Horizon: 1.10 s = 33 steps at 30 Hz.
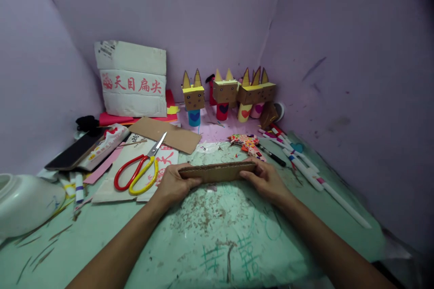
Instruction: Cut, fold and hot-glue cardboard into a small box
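Observation:
Between my two hands is a narrow strip of brown cardboard point(219, 172), its corrugated edge facing up. My left hand point(172, 185) grips the left end, thumb on the near face. At the right end my right hand point(266, 179) pinches it the same way, the fingers mostly behind the strip. Left of my left hand, scissors point(149, 162) with one red and one yellow handle lie partly open on pieces of printed cardboard. A glue gun with a flowery pattern point(247, 143) rests just beyond my right hand.
Several cardboard animal figures with pointed ears point(222, 92) stand at the back wall. A printed white cardboard sheet point(134, 81) leans at the back left. Markers point(305, 171) line the right side. A white pot point(27, 207) sits at the left edge. Scraps litter the green table cover point(190, 253).

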### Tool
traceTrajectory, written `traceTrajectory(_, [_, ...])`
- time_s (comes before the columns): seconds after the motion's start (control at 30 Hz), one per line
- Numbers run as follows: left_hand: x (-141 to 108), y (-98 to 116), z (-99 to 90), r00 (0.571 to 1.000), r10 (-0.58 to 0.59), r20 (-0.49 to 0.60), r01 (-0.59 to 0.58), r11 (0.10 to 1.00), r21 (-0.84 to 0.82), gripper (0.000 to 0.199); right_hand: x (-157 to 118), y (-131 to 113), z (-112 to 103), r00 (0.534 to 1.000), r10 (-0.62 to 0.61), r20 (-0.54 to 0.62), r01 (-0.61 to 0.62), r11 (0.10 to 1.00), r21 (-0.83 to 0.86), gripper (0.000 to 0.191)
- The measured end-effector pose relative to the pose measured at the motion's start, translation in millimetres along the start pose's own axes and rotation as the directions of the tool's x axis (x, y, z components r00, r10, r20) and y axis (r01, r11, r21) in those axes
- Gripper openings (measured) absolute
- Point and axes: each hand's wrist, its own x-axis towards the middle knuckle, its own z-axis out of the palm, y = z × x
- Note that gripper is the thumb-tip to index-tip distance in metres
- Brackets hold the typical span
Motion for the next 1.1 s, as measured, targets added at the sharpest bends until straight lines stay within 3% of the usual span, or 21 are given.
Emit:
traceTrajectory(0.17, [0.7,-2.5,2.0,0.999,-0.024,-0.033,0.021,0.997,-0.072,0.024,-3.1,0.1,2.0,0.999,0.013,-0.032,-0.013,1.0,0.001,0.008])
traceTrajectory(0.5, [-0.1,6.3,-0.5,0.997,-0.069,-0.035,0.067,0.995,-0.073,0.021,-0.8,-1.7,2.4,0.997,0.022,-0.081,-0.024,0.999,-0.023,0.008])
traceTrajectory(0.57, [-8.1,10.0,-0.3,0.997,-0.071,-0.03,0.07,0.997,-0.036,0.017,-9.8,-9.0,0.3,0.994,0.072,-0.083,-0.072,0.997,0.0,0.013])
traceTrajectory(0.63, [-19.1,12.5,2.4,0.996,-0.09,-0.012,0.09,0.995,0.04,0.017,-23.8,-16.2,-2.5,0.979,0.2,-0.037,-0.198,0.979,0.047,0.018])
traceTrajectory(0.73, [-33.4,11.8,11.1,0.991,-0.127,-0.051,0.134,0.975,0.174,0.026,-43.6,-19.8,-5.2,0.939,0.343,-0.028,-0.344,0.939,-0.024,0.023])
traceTrajectory(0.8, [-38.6,8.0,17.3,0.987,-0.128,-0.097,0.15,0.947,0.283,0.038,-50.1,-17.6,-5.6,0.926,0.371,-0.068,-0.377,0.917,-0.131,0.03])
traceTrajectory(0.9, [-43.0,-1.3,23.1,0.996,-0.054,-0.065,0.081,0.838,0.539,0.048,-49.5,-13.3,-6.2,0.925,0.366,-0.1,-0.373,0.832,-0.41,0.035])
traceTrajectory(1.0, [-49.8,-12.5,26.6,0.988,0.149,0.046,-0.125,0.582,0.804,0.045,-46.8,-11.3,-8.1,0.93,0.352,-0.106,-0.338,0.704,-0.625,0.04])
traceTrajectory(1.03, [-52.5,-16.4,28.6,0.966,0.25,0.067,-0.184,0.482,0.857,0.044,-47.1,-10.8,-8.8,0.941,0.322,-0.103,-0.307,0.684,-0.661,0.039])
traceTrajectory(1.1, [-56.9,-24.5,34.7,0.882,0.444,0.155,-0.313,0.308,0.899,0.043,-49.6,-8.8,-10.1,0.972,0.217,-0.086,-0.214,0.678,-0.703,0.036])
